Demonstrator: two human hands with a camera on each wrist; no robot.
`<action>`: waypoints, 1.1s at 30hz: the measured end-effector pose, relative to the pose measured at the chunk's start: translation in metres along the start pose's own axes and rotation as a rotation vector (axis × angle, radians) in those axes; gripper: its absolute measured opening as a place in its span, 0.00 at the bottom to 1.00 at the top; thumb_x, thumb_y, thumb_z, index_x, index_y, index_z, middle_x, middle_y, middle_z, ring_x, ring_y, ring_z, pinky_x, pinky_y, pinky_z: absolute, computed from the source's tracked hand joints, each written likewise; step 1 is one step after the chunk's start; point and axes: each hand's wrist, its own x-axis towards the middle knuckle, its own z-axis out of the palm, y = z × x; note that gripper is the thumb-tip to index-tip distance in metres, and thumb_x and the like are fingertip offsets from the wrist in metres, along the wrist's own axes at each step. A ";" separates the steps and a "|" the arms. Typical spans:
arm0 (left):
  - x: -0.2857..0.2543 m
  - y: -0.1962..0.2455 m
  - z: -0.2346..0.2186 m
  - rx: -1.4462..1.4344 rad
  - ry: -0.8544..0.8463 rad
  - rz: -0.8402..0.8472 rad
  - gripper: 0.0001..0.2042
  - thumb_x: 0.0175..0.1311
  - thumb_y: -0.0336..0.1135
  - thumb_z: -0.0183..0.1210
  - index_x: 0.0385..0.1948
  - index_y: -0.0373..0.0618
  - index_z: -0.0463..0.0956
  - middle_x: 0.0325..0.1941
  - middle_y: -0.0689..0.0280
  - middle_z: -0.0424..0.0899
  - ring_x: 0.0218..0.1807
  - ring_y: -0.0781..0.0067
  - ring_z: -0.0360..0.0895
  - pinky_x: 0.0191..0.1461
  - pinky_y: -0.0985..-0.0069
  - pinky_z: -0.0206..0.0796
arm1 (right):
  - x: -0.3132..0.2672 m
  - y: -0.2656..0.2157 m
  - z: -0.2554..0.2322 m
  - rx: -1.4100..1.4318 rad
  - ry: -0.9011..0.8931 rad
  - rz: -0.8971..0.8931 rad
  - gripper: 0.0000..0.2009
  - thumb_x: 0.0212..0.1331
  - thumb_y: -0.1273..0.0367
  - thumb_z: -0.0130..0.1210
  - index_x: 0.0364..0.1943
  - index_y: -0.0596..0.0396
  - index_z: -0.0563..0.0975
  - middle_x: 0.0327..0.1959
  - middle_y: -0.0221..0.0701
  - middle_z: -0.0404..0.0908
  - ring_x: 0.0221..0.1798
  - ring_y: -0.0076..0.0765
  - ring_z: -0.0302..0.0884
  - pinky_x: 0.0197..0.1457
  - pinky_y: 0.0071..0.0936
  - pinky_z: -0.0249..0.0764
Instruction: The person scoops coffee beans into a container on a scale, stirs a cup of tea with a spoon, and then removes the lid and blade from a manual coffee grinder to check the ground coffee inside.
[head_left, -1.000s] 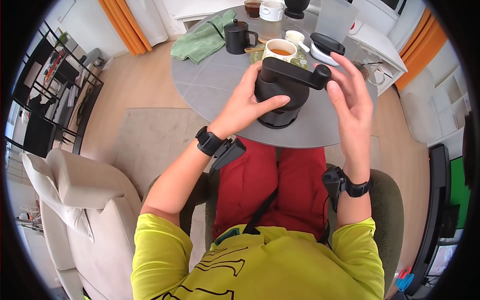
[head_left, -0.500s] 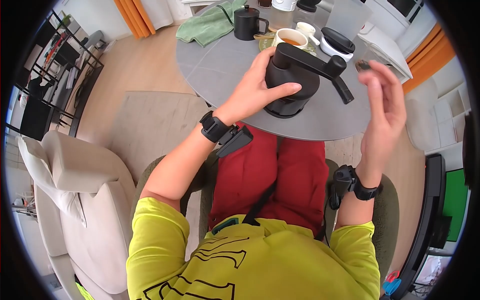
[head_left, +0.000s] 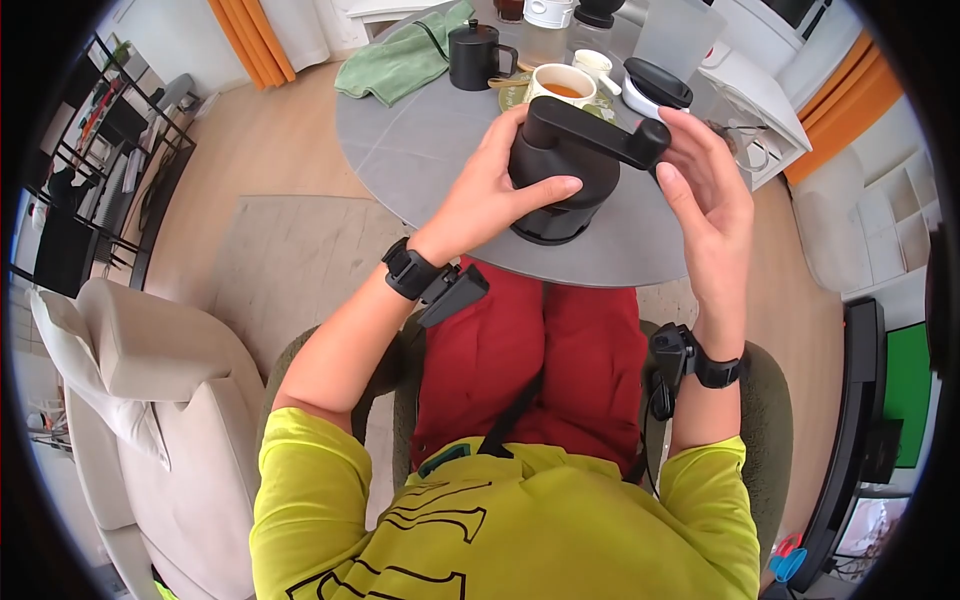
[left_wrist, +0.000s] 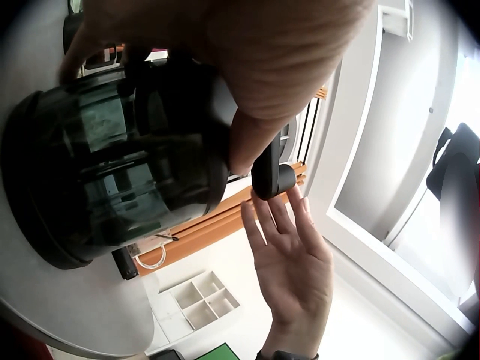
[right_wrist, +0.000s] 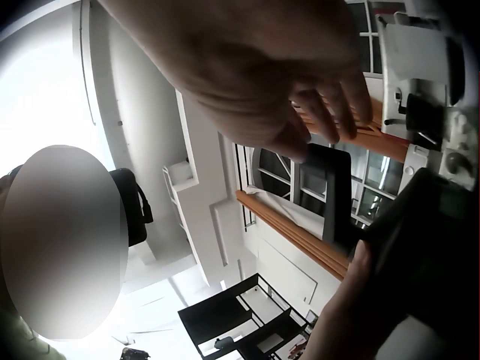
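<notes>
A black hand-crank grinder [head_left: 560, 185] stands near the front edge of the round grey table. My left hand [head_left: 485, 195] grips its body, thumb across the near side. The crank arm [head_left: 585, 125] points right and ends in a round knob [head_left: 653, 140]. Fingertips of my right hand [head_left: 718, 205] are right at that knob, around its right side. From the left wrist, the right hand [left_wrist: 289, 262] shows its palm with fingers extended toward the knob [left_wrist: 283, 178]. Glossy dark see-through sides of the grinder [left_wrist: 112, 165] appear there too.
Just behind the grinder is a cup of amber liquid [head_left: 588, 95] on a patterned plate. A black lidded pot [head_left: 472, 62] and green cloth [head_left: 400, 75] lie left of it. To the right are a white container with black lid [head_left: 655, 85] and a translucent bin [head_left: 668, 40].
Half a second ago my right hand was apart from the knob, out to the right; it has come back to it. The left hand keeps its grip on the grinder.
</notes>
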 end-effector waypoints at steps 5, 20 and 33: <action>0.001 -0.009 -0.004 0.075 0.021 0.011 0.39 0.54 0.43 0.69 0.64 0.38 0.55 0.62 0.55 0.64 0.65 0.64 0.62 0.66 0.69 0.58 | 0.003 0.001 -0.007 -0.185 0.105 -0.069 0.18 0.58 0.76 0.56 0.54 0.57 0.73 0.50 0.33 0.76 0.52 0.27 0.74 0.59 0.27 0.68; 0.001 -0.001 0.000 -0.019 -0.002 -0.032 0.40 0.54 0.38 0.69 0.65 0.38 0.52 0.63 0.54 0.61 0.66 0.64 0.61 0.68 0.69 0.57 | 0.002 -0.012 -0.002 -0.131 0.060 -0.005 0.12 0.64 0.73 0.51 0.50 0.58 0.75 0.43 0.32 0.80 0.48 0.25 0.76 0.52 0.22 0.70; 0.000 0.012 0.005 -0.025 0.006 -0.027 0.33 0.56 0.33 0.67 0.60 0.40 0.57 0.59 0.59 0.67 0.62 0.68 0.65 0.65 0.69 0.60 | 0.003 -0.005 -0.021 -0.145 0.150 0.031 0.15 0.66 0.73 0.49 0.55 0.58 0.73 0.41 0.31 0.82 0.47 0.23 0.76 0.55 0.23 0.68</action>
